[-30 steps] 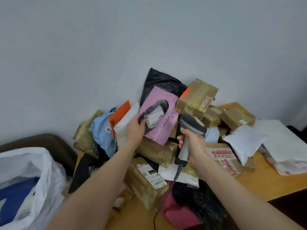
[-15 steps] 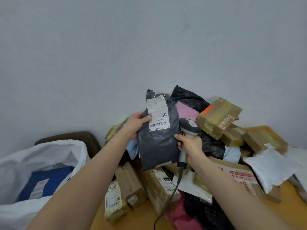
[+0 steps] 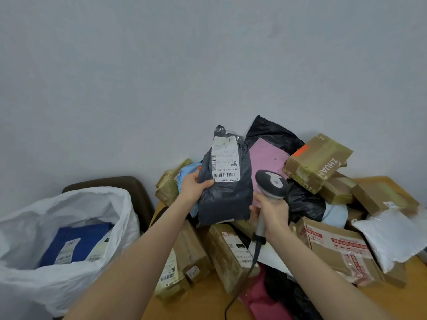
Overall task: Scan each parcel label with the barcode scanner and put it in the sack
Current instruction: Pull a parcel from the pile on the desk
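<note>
Parcel (image 3: 225, 199), dark grey, label (image 3: 224, 162) facing the camera, is held upright between the hands, above the pile (image 3: 318, 162) on the bench (image 3: 392, 301). The left hand (image 3: 193, 188) grips its left edge, thumb on the front; the right hand (image 3: 272, 210), at its lower right corner, is curled round the scanner (image 3: 271, 183) handle. The white sack (image 3: 69, 204) gapes well left of the parcel.

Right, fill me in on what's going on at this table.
A person is at the scanning step. The left hand holds up a dark grey mailer bag with its label facing the camera, while the right hand grips the barcode scanner beside it. Other parcels lie heaped on the table, and the white sack on the left holds a blue parcel.
</note>
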Motion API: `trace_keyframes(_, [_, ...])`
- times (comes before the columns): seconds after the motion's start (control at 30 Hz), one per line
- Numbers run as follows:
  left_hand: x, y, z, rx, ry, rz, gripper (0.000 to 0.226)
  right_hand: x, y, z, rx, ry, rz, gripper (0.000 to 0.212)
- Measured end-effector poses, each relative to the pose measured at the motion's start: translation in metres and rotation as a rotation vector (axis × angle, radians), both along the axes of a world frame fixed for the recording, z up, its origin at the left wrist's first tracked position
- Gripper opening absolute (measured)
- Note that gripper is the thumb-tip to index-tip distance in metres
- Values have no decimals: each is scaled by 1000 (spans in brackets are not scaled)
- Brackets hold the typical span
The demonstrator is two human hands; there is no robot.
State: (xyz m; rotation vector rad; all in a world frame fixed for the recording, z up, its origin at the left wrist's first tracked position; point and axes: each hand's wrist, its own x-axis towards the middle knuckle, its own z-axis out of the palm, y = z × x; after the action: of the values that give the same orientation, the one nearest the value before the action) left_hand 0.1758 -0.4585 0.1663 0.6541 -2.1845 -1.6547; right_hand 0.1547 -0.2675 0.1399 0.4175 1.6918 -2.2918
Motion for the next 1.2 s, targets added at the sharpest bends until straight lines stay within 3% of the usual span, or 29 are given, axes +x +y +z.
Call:
trace_keyframes(0.17, [-8, -8, -16, -21, -51, 81, 31, 36, -2, 4, 110, 99, 186, 13])
trace_keyframes(0.53, [-6, -10, -35, -85, -111, 135, 26, 53, -6, -3, 206, 158, 275, 7])
trace_keyframes(0.73, [-6, -16, -41, -133, -163, 154, 26, 57, -5, -4, 258, 175, 316, 17])
trace_keyframes(1.2, [-5, -13, -42, -166, -176, 173, 26, 59, 1, -4, 222, 147, 336, 11])
